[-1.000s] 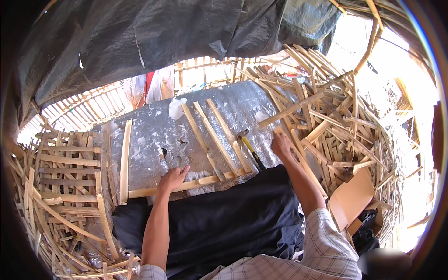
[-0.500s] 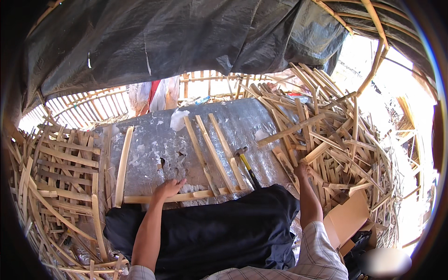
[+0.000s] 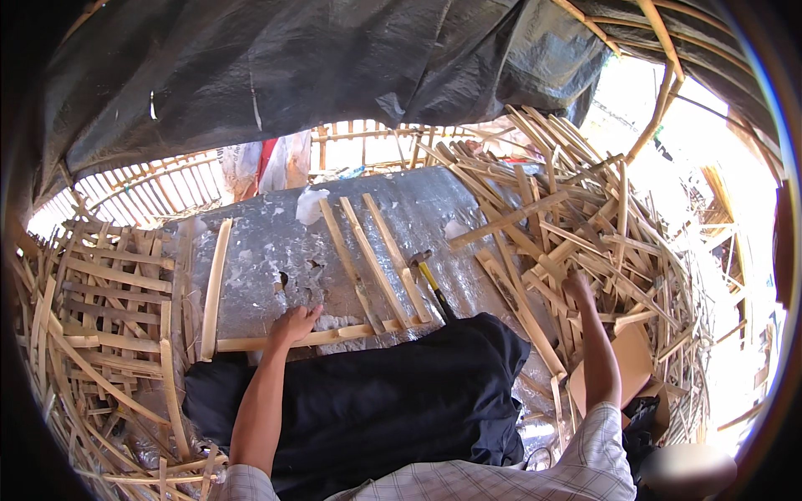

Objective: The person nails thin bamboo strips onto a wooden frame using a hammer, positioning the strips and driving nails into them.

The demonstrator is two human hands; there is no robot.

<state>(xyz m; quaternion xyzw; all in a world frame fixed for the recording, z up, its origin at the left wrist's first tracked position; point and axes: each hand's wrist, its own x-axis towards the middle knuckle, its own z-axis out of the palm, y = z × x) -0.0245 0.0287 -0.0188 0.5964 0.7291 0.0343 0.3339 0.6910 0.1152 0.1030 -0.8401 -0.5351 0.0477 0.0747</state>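
Note:
Over a pale bamboo strip [image 3: 351, 332] lying crosswise before me, my left hand [image 3: 294, 324] rests with loosely bent fingers and seems to hold nothing; its underside is hidden. My right hand [image 3: 578, 289] reaches into the heap of split bamboo [image 3: 618, 250] at the right, its fingers closed at the end of a short bamboo piece [image 3: 552, 268]. Three slanting strips [image 3: 374, 250] meet the crosswise one at its right part. Another strip [image 3: 216, 288] stands off at its left end. A hammer [image 3: 433, 285] with a yellow and black handle lies right of them.
Dark cloth [image 3: 368, 401] covers my lap, below the worn grey metal sheet [image 3: 251, 259]. A bamboo lattice [image 3: 117, 292] stands at the left. A cardboard box [image 3: 622, 367] sits by my right arm. Black plastic sheeting [image 3: 292, 75] hangs across the far side.
My right hand has moved right and slightly up within the heap, and a long strip beside it now lies more exposed. The view has shifted slightly; my left hand stays by the crosswise strip.

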